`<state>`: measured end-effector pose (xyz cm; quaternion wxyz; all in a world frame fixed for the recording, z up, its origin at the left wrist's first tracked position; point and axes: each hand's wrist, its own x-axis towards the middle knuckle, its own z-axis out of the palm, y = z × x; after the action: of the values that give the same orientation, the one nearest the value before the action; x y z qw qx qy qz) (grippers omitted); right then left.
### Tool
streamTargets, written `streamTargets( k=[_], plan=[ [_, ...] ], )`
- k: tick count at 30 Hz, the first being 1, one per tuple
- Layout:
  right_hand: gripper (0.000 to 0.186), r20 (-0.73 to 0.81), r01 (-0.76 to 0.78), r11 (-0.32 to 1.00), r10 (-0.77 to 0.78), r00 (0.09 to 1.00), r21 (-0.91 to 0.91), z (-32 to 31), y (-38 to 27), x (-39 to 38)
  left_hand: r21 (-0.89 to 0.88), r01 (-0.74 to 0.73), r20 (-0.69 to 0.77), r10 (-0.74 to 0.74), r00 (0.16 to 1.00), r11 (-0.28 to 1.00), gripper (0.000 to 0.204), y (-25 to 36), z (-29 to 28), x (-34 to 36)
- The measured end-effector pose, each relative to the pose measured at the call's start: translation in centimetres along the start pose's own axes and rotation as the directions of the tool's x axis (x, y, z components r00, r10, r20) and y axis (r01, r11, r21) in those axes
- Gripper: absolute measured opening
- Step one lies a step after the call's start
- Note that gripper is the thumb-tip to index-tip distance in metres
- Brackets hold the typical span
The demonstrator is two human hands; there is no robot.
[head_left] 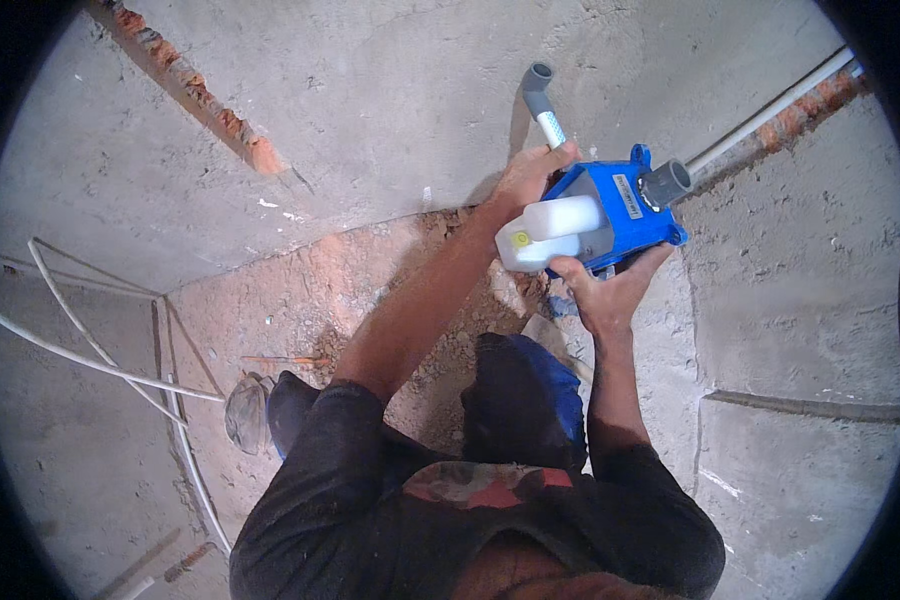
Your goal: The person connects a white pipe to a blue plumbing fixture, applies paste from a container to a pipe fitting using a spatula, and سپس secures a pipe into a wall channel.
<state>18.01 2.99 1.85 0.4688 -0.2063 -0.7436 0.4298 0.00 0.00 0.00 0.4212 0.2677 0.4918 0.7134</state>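
Note:
Between my two hands is a blue plastic box [628,232] with mounting lugs at its corners and a small label. Two white rounded plastic blocks [560,228] stick out of its open side, one with a yellow round mark. A short grey pipe socket [667,183] projects from the box's far right face. My left hand [535,178] grips the box on its left, its fingers partly hidden. My right hand [615,292] closes on the near lower edge, thumb at the white block. Just beyond my left hand stands a white pipe with a grey elbow [538,92].
A white pipe [770,112] runs along a chased groove at the upper right. Another groove with exposed brick [185,85] cuts the wall at upper left. Loose white pipes [100,350] cross at the left. Rubble [310,290] covers the floor around my knees.

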Motion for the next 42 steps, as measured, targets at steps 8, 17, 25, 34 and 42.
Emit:
streamTargets(
  k=[8,17,25,34,42],
  plan=[
    [0.12,-0.175,0.185,0.982,-0.177,0.969,0.03,0.3,3.1,-0.4,-0.058,0.013,0.078,-0.008,0.997,0.998,0.047,1.9,1.3,-1.8],
    [0.121,-0.268,0.157,0.987,-0.159,0.95,-0.028,2.6,3.2,-1.1,-0.257,0.333,0.356,-0.231,0.905,0.907,0.047,2.3,0.1,-1.6],
    [0.108,-0.201,0.065,0.996,-0.077,0.976,-0.068,0.6,0.3,-0.2,-0.019,-0.095,0.24,0.097,0.966,0.995,0.041,0.5,0.7,-1.7],
    [0.104,-0.229,0.078,0.98,-0.119,0.966,-0.182,2.9,-1.3,0.7,-0.358,0.164,0.315,-0.047,0.948,0.919,0.041,-3.0,-4.2,1.0],
    [0.1,-0.277,0.006,0.989,-0.047,0.96,-0.147,0.4,-0.7,0.0,-0.513,0.222,0.322,-0.054,0.945,0.829,0.047,-3.0,-1.3,-1.5]
  ],
)
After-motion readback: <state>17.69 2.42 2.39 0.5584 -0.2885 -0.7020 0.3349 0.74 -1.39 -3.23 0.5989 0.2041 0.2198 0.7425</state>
